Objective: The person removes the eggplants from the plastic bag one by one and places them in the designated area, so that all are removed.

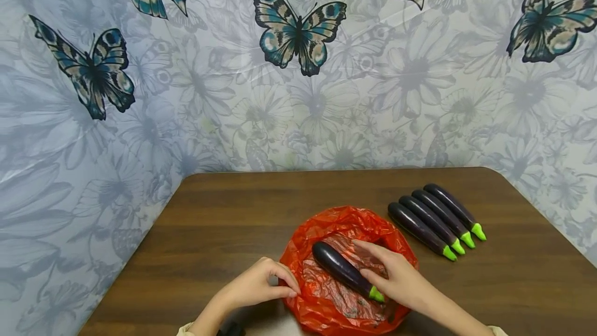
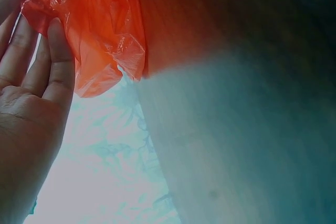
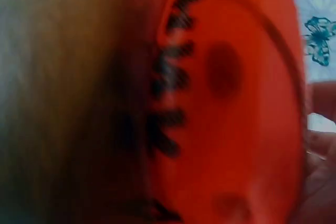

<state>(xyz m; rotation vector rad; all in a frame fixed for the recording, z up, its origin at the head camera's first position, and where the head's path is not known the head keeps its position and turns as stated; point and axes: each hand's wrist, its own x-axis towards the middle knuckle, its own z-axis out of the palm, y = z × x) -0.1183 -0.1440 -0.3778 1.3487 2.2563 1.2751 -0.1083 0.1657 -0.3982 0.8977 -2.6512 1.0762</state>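
A red plastic bag stands wide-mouthed on the table, its rim spread round. Inside it lies one dark purple eggplant, its green stem end towards the near right. My left hand pinches the bag's left rim between thumb and fingers; the left wrist view shows those fingers against the red plastic. My right hand reaches over the bag's right rim, fingers spread and relaxed, the thumb right by the eggplant's stem half. The bag's side, with black print, fills much of the right wrist view.
Several more eggplants lie side by side right of the bag, green ends towards me. The brown wooden table ends at a wall covering with butterflies. A small dark object sits by the left forearm.
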